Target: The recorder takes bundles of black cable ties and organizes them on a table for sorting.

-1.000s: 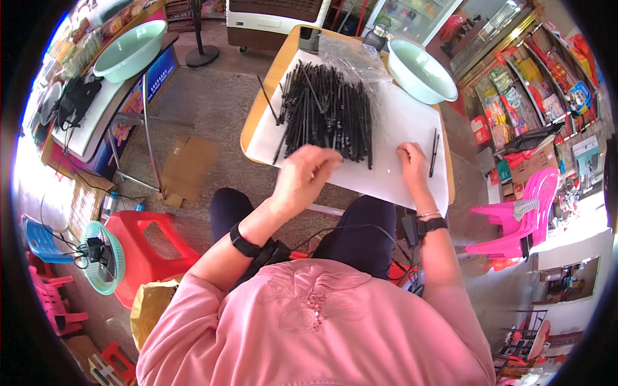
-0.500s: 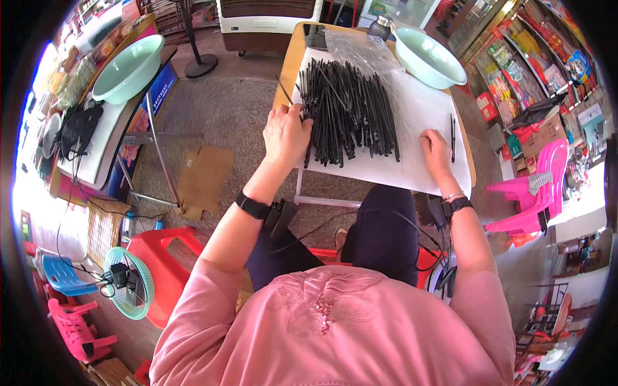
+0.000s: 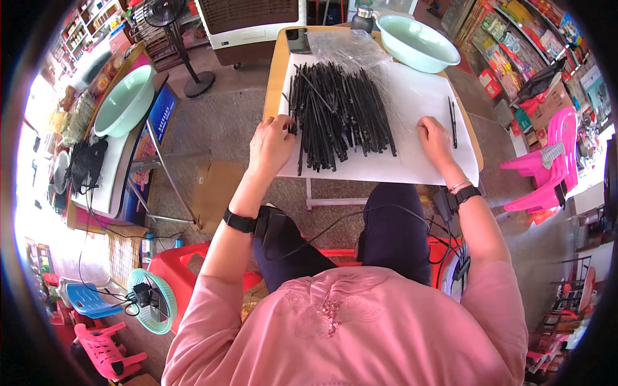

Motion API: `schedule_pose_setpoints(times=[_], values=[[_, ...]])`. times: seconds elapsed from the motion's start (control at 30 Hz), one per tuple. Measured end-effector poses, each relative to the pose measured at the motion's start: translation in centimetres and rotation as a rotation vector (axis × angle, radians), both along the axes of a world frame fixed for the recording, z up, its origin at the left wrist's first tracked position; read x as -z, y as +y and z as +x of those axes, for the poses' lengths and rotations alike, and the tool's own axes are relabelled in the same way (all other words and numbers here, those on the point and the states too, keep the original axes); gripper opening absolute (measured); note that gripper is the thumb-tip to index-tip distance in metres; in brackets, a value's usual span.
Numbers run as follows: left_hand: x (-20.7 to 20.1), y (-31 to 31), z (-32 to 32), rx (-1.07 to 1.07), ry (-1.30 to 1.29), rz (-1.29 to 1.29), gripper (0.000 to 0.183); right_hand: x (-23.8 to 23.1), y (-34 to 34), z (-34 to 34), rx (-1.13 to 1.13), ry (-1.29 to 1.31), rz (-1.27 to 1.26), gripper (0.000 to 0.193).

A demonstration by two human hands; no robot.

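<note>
A big heap of thin black sticks lies on white paper on the table in front of me. At the heap's left edge my left hand is closed, with a dark stick end showing at its fingertips; the rest of that stick is mostly hidden. My right hand rests over the paper right of the heap, its fingers curled in. Whatever those fingers may hold is hidden. Beside it, further right, a pair of separate black sticks lies lengthwise.
Clear plastic wrap, a dark bottle and a pale green basin occupy the table's far side. Another green basin stands on a side table at left. A pink chair is at right, a red stool at lower left.
My left hand has drawn slightly left and nearer to me; the stick that stood up from it shows far less. My right hand stays at about the same place beside the separate sticks.
</note>
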State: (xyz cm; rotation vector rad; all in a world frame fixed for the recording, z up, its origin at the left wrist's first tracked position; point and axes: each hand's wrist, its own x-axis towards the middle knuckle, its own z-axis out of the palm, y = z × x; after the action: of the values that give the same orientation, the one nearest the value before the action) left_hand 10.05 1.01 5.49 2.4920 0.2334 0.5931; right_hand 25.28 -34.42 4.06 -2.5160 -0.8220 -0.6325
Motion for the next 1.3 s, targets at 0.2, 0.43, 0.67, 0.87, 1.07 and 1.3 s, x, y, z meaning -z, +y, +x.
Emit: schedule_pose_setpoints(times=[0.2,0.43,0.67,0.87,1.07,1.3], values=[[-0.5,-0.3,0.7,-0.105,-0.002,0.002,0.023,-0.3,0.2,-0.3,0.000,0.037,0.028,0.004],[-4.1,-5.0,2.0,-0.034,-0.179,-0.019,0.014,-0.8,-0.4,-0.6,-0.018,0.091,0.116,0.003],[-4.2,-7.4,3.4,-0.038,-0.074,0.195,0.024,-0.7,-0.9,-0.7,-0.067,0.152,0.202,0.005],[-4.4,-8.0,3.8,-0.114,-0.052,0.162,0.021,-1.2,-1.4,-1.1,-0.106,0.167,0.170,0.007],[-4.8,-8.0,2.5,-0.225,-0.160,0.196,0.015,-2.3,-2.7,-1.4,-0.102,0.093,0.035,0.008],[-4.5,-8.5,0.3,-0.268,-0.311,-0.205,0.017,-2.0,-2.1,-2.0,0.008,-0.003,0.084,0.008]])
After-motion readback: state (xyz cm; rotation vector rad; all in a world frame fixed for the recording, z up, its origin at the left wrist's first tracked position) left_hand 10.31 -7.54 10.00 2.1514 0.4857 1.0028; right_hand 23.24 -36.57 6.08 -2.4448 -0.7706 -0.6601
